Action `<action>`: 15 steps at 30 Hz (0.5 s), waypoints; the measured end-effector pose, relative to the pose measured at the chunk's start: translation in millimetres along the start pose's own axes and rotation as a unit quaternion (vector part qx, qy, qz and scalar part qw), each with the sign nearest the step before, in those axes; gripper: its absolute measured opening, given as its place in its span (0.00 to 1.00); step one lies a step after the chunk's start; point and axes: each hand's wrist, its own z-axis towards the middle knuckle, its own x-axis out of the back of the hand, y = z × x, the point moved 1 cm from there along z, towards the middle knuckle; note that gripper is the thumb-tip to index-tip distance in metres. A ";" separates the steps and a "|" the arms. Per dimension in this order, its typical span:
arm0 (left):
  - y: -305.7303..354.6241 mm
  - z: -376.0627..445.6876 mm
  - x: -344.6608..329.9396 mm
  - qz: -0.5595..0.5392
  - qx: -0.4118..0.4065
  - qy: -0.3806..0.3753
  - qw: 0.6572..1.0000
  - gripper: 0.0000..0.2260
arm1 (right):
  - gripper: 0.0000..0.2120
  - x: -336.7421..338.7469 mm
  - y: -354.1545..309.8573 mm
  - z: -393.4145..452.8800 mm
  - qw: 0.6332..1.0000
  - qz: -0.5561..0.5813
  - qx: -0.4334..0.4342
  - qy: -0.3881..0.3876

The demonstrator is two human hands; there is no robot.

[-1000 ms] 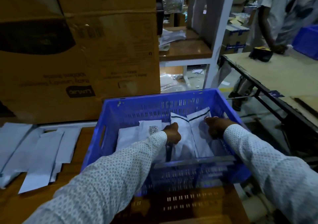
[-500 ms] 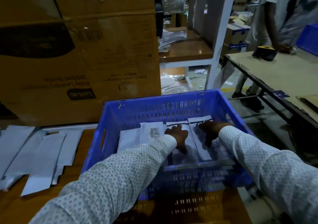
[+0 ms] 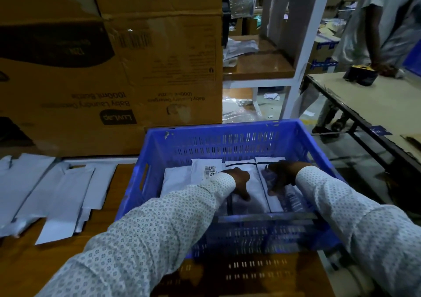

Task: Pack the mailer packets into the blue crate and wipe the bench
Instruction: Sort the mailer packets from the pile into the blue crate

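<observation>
Pressing down inside the blue crate, both hands lie on white mailer packets. The left hand rests on the middle packet, fingers bent downward with their tips against its surface; whether they actually pinch it cannot be told. The right hand sits on the right-hand packet, fingers curled over its near part, apparently gripping the wrapper. The two hands are close together, a narrow seam between the packets running between them.

Further packets fill the crate's left half: a labelled packet with a barcode leaning beside the left wrist, and a plain packet at the left wall. The packets cover most of the floor, with the slotted walls rising well above them.

Left of the crate, flat grey mailers lie spread on the wooden bench, overlapping each other. A stack of cardboard boxes stands close behind the crate's far rim. To the right, the bench ends and an open aisle separates it from another table, where a second person stands.
</observation>
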 end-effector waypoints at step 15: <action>-95.0 -129.8 21.2 -0.125 0.009 0.269 0.955 0.27 | 0.33 31.2 -74.4 -77.6 0.962 0.062 0.108 0.243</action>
